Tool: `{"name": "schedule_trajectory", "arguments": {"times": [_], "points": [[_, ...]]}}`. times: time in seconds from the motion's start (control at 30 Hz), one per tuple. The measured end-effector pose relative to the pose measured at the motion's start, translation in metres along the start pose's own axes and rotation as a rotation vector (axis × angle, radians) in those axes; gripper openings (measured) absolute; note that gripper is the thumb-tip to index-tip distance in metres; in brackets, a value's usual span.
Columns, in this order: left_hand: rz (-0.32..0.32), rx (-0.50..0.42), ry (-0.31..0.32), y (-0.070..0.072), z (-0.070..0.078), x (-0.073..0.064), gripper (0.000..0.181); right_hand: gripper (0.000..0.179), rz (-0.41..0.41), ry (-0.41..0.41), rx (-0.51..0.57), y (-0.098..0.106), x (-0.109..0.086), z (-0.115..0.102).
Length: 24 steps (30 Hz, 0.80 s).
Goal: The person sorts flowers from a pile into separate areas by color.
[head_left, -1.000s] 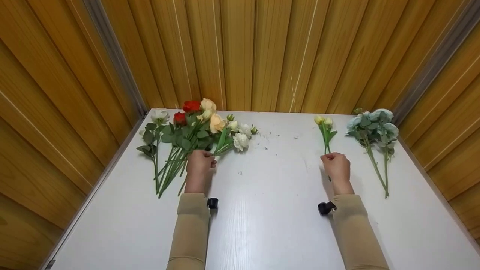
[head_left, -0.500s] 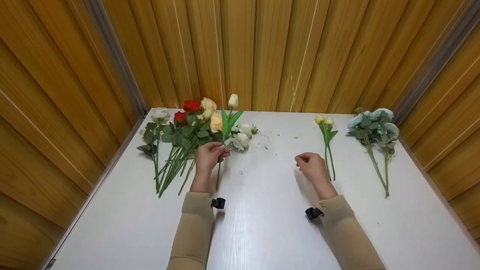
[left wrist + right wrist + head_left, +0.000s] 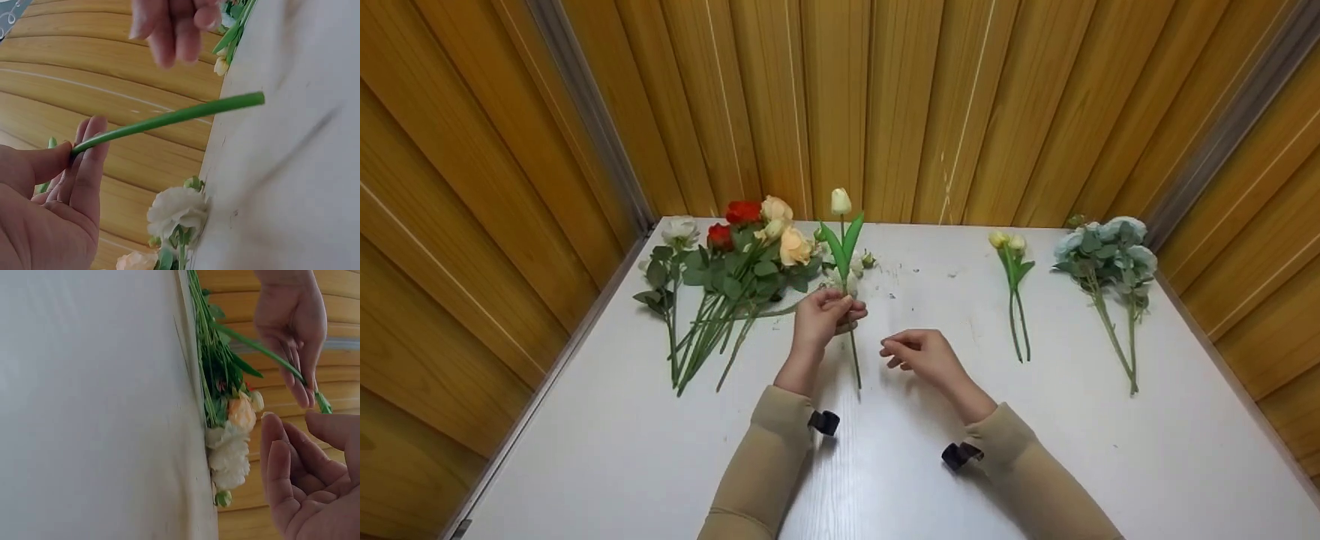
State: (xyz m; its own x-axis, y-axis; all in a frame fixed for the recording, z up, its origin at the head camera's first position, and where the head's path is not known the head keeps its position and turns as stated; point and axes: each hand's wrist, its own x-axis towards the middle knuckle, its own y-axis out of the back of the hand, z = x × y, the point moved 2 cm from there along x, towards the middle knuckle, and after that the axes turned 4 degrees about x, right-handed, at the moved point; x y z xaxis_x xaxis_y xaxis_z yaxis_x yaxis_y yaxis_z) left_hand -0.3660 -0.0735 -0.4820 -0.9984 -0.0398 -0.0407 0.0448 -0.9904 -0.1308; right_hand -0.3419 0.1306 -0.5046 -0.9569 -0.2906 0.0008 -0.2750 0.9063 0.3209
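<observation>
A single cream-white tulip stands nearly upright above the table, two green leaves on its stem. My left hand pinches it mid-stem between thumb and fingers; the stem's lower end sticks out free in the left wrist view. Close by on the right, my right hand holds nothing, its fingers loosely bent and apart from the stem. Behind the left hand lie white ruffled flowers, partly hidden in the head view. Two pale yellow tulips lie side by side farther right.
Left on the white table lies a pile with red roses, peach roses and long crossing stems. A white rose lies at its left. Pale blue flowers lie at far right. Wood-panelled walls enclose the table.
My left hand has lifted the white tulip from the pile and carried it right, turning it upright. My right hand has let go of the two yellow tulips and moved left towards it.
</observation>
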Motion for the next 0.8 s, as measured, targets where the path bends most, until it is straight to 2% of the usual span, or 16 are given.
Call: {"name": "schedule_trajectory", "arguments": {"times": [0.17,0.3,0.47,0.63,0.8], "points": [[-0.062,-0.016,-0.005,-0.018,-0.007,-0.005,0.012,0.027,-0.011,0.036,0.066,-0.013,-0.005,-0.002],[-0.068,-0.037,-0.008,-0.026,-0.01,-0.007,0.011,0.021,0.042,0.071,0.037,-0.015,-0.004,-0.002],[-0.087,-0.061,-0.002,-0.032,-0.013,-0.009,0.012,0.02,0.031,0.085,0.019,-0.016,-0.007,-0.003],[-0.107,-0.029,-0.019,-0.033,-0.012,-0.009,0.018,0.019,0.037,0.098,0.041,-0.015,-0.007,-0.004],[-0.108,0.09,-0.038,-0.02,-0.004,-0.005,0.031,0.018,0.083,0.091,0.022,-0.005,-0.003,-0.002]]}}
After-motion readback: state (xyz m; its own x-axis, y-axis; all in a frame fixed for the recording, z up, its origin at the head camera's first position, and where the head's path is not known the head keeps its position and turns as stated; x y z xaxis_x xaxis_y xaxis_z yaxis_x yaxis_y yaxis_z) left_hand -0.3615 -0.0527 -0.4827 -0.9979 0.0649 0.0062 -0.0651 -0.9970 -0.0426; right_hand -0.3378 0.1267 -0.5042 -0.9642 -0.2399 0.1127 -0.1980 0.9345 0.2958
